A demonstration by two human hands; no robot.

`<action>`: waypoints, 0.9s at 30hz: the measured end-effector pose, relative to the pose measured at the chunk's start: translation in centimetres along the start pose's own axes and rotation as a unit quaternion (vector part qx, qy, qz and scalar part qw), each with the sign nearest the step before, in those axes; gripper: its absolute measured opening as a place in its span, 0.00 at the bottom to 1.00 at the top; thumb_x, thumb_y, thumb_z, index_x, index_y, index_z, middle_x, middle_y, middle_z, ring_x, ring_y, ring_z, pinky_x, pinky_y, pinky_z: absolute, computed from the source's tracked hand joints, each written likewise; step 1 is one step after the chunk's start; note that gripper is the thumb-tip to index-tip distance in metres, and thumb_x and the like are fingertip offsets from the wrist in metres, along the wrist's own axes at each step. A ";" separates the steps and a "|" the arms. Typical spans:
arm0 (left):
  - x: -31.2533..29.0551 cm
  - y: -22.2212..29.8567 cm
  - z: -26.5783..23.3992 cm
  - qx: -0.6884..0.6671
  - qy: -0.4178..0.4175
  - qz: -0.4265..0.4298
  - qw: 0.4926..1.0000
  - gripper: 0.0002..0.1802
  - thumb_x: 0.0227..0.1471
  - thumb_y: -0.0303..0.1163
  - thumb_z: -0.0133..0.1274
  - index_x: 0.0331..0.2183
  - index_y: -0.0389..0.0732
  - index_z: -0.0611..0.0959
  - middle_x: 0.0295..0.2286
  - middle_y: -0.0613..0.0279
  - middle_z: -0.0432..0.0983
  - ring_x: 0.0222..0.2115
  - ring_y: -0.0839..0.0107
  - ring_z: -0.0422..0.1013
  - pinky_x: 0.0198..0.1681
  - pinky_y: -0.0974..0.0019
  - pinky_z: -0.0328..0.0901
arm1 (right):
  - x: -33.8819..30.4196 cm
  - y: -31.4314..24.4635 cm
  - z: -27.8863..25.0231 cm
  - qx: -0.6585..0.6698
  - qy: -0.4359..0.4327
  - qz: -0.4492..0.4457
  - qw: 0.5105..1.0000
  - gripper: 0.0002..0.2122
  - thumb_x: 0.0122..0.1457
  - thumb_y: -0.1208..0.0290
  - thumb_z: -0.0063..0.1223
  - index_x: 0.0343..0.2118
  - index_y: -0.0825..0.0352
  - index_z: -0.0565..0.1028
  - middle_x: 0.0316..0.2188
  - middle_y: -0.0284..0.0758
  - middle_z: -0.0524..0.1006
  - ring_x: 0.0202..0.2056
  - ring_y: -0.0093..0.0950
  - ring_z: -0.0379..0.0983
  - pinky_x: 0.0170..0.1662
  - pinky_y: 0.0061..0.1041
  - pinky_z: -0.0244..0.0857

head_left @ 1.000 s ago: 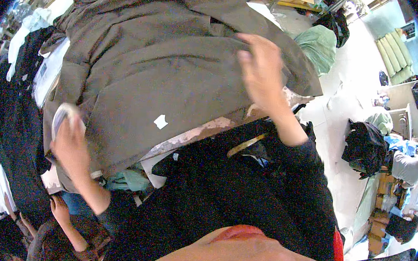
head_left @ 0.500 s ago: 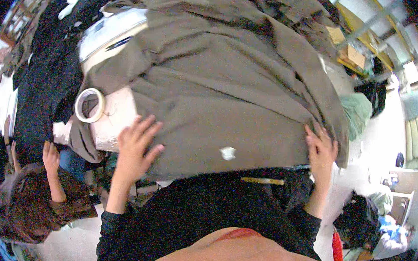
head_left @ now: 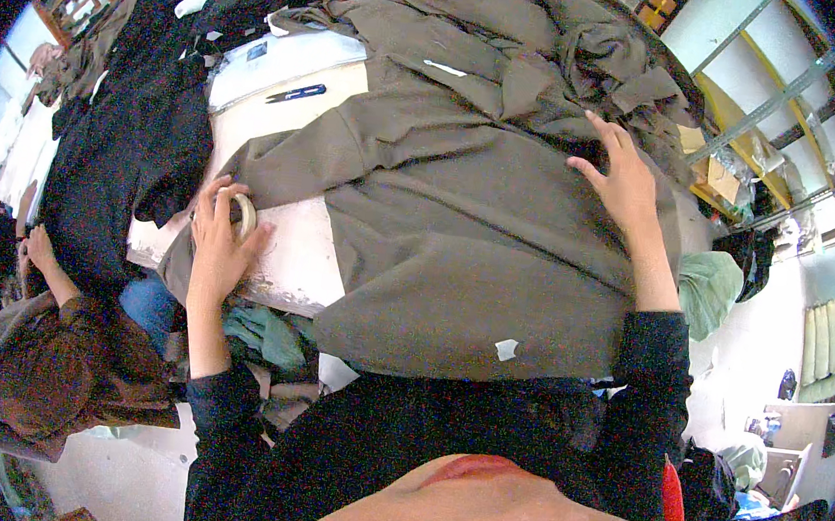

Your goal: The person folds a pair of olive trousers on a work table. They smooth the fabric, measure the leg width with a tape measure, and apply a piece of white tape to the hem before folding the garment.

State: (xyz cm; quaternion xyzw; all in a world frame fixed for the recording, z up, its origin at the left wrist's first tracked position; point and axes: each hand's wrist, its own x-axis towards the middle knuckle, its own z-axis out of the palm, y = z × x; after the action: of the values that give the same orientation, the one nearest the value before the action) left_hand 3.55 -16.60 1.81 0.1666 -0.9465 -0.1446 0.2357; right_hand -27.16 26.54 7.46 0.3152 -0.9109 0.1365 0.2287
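A large brown-grey garment [head_left: 474,296] lies spread over the white tabletop in front of me, with a small white label [head_left: 506,349] near its front edge. At the left, my left hand [head_left: 220,247] is closed around a roll of cream tape [head_left: 244,216], tilted up on its edge beside a sleeve of the garment. My right hand [head_left: 624,185] reaches over the right part of the garment, fingers spread and nothing in them. Whether its fingertips touch the cloth, I cannot tell.
Blue thread snips [head_left: 296,94] lie on the board by a clear plastic packet [head_left: 286,65]. Black cloth [head_left: 126,152] covers the table's left side. A co-worker's hand [head_left: 40,246] is at lower left. Metal shelving [head_left: 773,119] stands at the right.
My left hand has moved left off the garment onto the tape roll, which was lying flat. My right hand has gone farther up the garment. The cloth has shifted slightly.
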 end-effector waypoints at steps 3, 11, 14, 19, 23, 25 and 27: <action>-1.0 -0.6 -1.0 0.075 -0.004 -0.020 0.997 0.30 0.45 0.40 0.64 0.50 0.48 0.74 0.56 0.56 0.65 0.59 0.51 0.59 0.60 0.46 0.53 | 1.2 2.3 2.5 -0.086 -0.071 0.061 0.992 0.13 0.59 0.70 0.52 0.48 0.56 0.77 0.42 0.43 0.79 0.43 0.45 0.76 0.44 0.41 0.72; 2.3 -1.3 -3.5 -0.005 0.120 -0.044 0.992 0.19 0.55 0.24 0.51 0.49 0.40 0.79 0.44 0.44 0.77 0.44 0.46 0.73 0.49 0.53 0.66 | -3.0 7.7 -2.0 0.127 0.090 0.184 0.971 0.13 0.60 0.64 0.58 0.42 0.68 0.80 0.42 0.40 0.81 0.46 0.36 0.76 0.53 0.30 0.66; 11.2 -2.4 -1.9 -0.027 0.130 0.062 0.989 0.19 0.54 0.21 0.50 0.48 0.41 0.78 0.42 0.44 0.78 0.44 0.46 0.75 0.47 0.55 0.68 | -3.4 6.3 -2.6 0.068 0.109 0.075 0.989 0.12 0.62 0.62 0.56 0.39 0.66 0.82 0.39 0.37 0.81 0.41 0.35 0.75 0.50 0.30 0.66; 20.9 -4.4 3.5 0.011 -0.017 0.118 0.993 0.18 0.51 0.19 0.51 0.45 0.44 0.78 0.43 0.50 0.78 0.46 0.47 0.73 0.48 0.52 0.67 | -3.1 3.5 -3.1 -0.071 0.115 0.049 0.990 0.12 0.59 0.58 0.58 0.38 0.60 0.83 0.37 0.31 0.82 0.42 0.34 0.71 0.46 0.35 0.62; 16.6 -1.4 6.1 0.031 0.119 0.108 0.987 0.14 0.60 0.40 0.52 0.47 0.51 0.78 0.52 0.59 0.70 0.49 0.49 0.70 0.52 0.44 0.61 | -3.2 4.2 -3.6 -0.067 0.139 0.020 0.988 0.10 0.57 0.57 0.58 0.35 0.57 0.83 0.35 0.29 0.81 0.45 0.31 0.69 0.47 0.36 0.58; 12.8 1.5 5.7 0.022 0.026 0.148 0.988 0.17 0.61 0.45 0.51 0.46 0.47 0.78 0.50 0.56 0.73 0.48 0.51 0.71 0.51 0.50 0.62 | -2.9 5.1 -4.2 -0.004 0.143 0.026 0.989 0.13 0.59 0.57 0.57 0.33 0.63 0.82 0.28 0.33 0.80 0.36 0.35 0.72 0.39 0.34 0.61; 12.0 4.3 3.4 0.039 -0.180 0.029 0.983 0.16 0.62 0.44 0.50 0.45 0.43 0.77 0.46 0.54 0.75 0.45 0.56 0.72 0.50 0.56 0.63 | -2.5 5.2 -5.2 0.127 0.044 0.155 0.979 0.14 0.60 0.58 0.56 0.32 0.67 0.80 0.23 0.35 0.78 0.29 0.39 0.72 0.33 0.33 0.62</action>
State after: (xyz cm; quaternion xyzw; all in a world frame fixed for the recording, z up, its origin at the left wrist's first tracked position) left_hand -9.18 -16.64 5.26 0.1190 -0.9827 -0.1285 0.0595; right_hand -26.96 33.82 10.13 0.1907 -0.9130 0.2981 0.2028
